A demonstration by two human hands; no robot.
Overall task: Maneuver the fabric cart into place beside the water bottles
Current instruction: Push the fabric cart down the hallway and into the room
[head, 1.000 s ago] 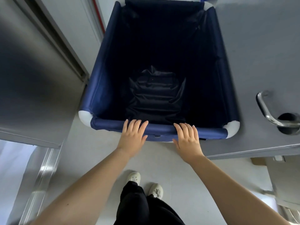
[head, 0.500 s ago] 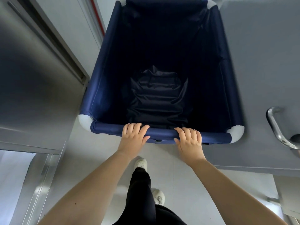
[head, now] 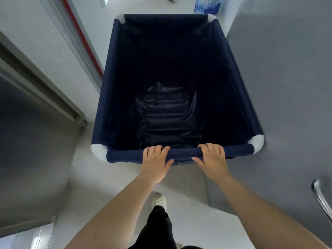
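Note:
The navy fabric cart (head: 111, 83) fills the middle of the view, with white corner caps and only dark crumpled lining inside. My left hand (head: 156, 161) and my right hand (head: 212, 159) both curl over its near top rail, fingers wrapped on the fabric-covered bar. A blue-wrapped pack of water bottles (head: 206, 5) shows on the floor just beyond the cart's far right corner, partly cut off by the frame's top edge.
A grey door (head: 287, 87) with a metal handle (head: 321, 200) stands close along the cart's right side. On the left are a door frame (head: 53, 90) and a wall with a red strip (head: 84, 42). My feet are on the pale floor (head: 107, 186).
The cart has rolled forward through the doorway, and the water bottles have come into view beyond it. My fingers have gone from resting on the rail to curling over it.

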